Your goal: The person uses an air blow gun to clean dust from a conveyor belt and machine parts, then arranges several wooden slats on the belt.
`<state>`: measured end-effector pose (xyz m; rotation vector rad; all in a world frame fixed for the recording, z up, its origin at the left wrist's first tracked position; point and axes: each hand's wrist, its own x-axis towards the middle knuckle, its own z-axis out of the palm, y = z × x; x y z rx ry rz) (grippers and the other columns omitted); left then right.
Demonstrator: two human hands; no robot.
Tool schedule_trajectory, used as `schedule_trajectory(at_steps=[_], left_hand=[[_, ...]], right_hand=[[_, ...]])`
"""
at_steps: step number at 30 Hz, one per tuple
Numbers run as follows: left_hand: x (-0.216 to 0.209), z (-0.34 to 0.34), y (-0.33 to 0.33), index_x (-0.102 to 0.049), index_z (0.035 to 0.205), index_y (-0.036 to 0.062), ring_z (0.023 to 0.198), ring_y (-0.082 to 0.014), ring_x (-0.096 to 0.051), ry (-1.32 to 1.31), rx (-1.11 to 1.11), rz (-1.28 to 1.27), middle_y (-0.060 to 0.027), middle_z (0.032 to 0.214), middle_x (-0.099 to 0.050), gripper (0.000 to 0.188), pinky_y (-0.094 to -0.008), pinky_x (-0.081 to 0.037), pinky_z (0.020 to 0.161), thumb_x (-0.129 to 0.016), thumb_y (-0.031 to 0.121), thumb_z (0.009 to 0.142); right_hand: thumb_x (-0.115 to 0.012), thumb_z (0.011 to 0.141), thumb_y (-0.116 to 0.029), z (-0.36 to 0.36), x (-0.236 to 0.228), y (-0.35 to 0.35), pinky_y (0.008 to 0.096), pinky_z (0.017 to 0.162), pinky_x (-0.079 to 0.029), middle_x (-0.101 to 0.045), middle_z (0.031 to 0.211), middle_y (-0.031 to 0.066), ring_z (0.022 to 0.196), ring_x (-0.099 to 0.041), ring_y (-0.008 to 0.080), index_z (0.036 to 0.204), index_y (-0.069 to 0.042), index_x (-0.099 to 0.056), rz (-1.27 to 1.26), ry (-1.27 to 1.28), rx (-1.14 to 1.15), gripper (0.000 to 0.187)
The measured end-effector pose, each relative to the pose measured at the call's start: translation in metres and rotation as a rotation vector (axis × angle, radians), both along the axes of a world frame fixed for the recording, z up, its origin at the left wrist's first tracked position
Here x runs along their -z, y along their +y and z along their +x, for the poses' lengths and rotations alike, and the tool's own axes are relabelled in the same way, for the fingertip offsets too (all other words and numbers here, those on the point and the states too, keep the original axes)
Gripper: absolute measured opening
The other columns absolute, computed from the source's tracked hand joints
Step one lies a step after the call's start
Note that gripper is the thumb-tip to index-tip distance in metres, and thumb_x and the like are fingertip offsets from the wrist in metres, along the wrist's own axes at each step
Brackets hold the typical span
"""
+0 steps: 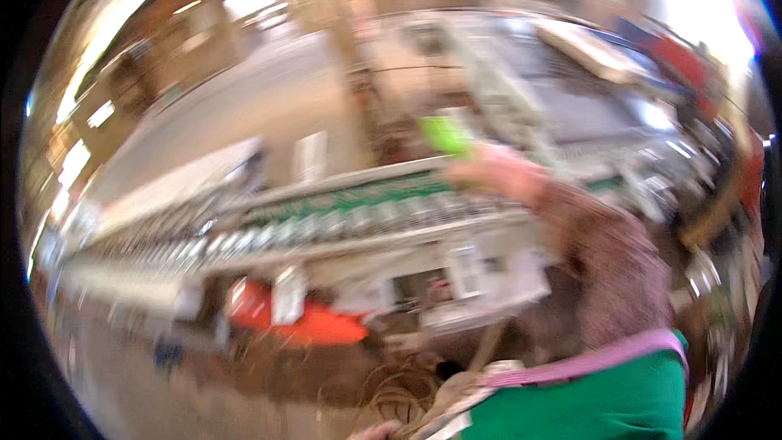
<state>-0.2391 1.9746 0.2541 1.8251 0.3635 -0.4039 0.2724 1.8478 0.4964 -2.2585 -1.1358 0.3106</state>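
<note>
Motion smears the whole view. My right arm, in a brownish-purple sleeve (615, 265), reaches forward over a long machine (358, 244). At its end my right hand (498, 173) appears closed around a bright green thing (445, 135), whose kind is too blurred to tell. That hand is just above the machine's green strip (350, 200), which runs behind a row of shiny, evenly spaced parts (285, 232). Only a sliver of my left hand (376, 431) shows at the lower edge, with its fingers mostly out of sight.
An orange-red object (318, 324) with a white piece sits below the machine. Coiled cord (399, 387) lies near a green garment with pink trim (578, 391). Beyond stand a wide pale surface (244, 102), a post (346, 57) and a large grey table-like surface (586, 110).
</note>
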Motion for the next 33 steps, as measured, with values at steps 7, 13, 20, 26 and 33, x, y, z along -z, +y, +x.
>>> schedule_trajectory(at_steps=[7,13,20,26,33], left_hand=[[-0.009,0.009,-0.074,-0.068,0.097,0.0156,0.087,-0.0357,-0.068,0.118,0.141,0.737,-0.0128,0.088,-0.070,0.024,-0.0484,-0.053,0.070,-0.066,0.029,0.077],[0.018,0.004,-0.114,-0.063,0.119,0.0222,0.092,-0.0290,-0.067,0.088,0.006,0.305,-0.0094,0.100,-0.070,0.035,-0.0413,-0.053,0.078,-0.065,0.029,0.085],[-0.040,0.117,-0.170,-0.057,0.133,0.0070,0.102,-0.0171,-0.064,0.003,-0.073,-0.414,-0.0076,0.113,-0.069,0.048,-0.0302,-0.049,0.089,-0.066,0.032,0.093],[-0.040,0.178,-0.210,-0.065,0.117,0.0118,0.093,-0.0335,-0.069,-0.023,0.443,0.083,-0.0161,0.094,-0.071,0.058,-0.0428,-0.052,0.079,-0.055,0.062,0.090],[-0.056,0.128,-0.180,-0.059,0.127,0.0052,0.104,-0.0196,-0.064,-0.447,-0.451,0.096,-0.0103,0.113,-0.068,0.035,-0.0329,-0.049,0.093,-0.064,0.012,0.093]], right_hand=[[-0.067,0.085,-0.026,-0.162,0.072,-0.050,0.0310,0.068,-0.052,-0.069,0.089,0.0049,0.075,-0.065,0.0168,0.108,-0.009,-0.071,0.460,0.762,0.244,0.029],[-0.074,0.078,-0.022,-0.169,0.061,-0.124,0.0305,0.070,-0.052,-0.069,0.091,0.0044,0.079,-0.065,0.0172,0.107,-0.009,-0.070,0.429,0.932,0.540,0.032],[-0.076,0.080,-0.014,-0.206,0.088,-0.168,0.0310,0.083,-0.049,-0.065,0.097,0.0020,0.090,-0.059,0.0130,0.112,-0.005,-0.063,0.772,0.828,0.223,0.035],[-0.078,0.077,-0.019,-0.271,0.118,-0.231,0.0325,0.087,-0.051,-0.067,0.112,0.0075,0.096,-0.065,0.0170,0.128,-0.007,-0.056,0.498,0.721,0.564,0.057],[-0.077,0.078,-0.031,-0.285,0.147,-0.191,0.0432,0.092,-0.051,-0.061,0.122,0.0217,0.112,-0.061,0.0380,0.137,-0.008,-0.051,0.396,0.221,0.207,0.069]])
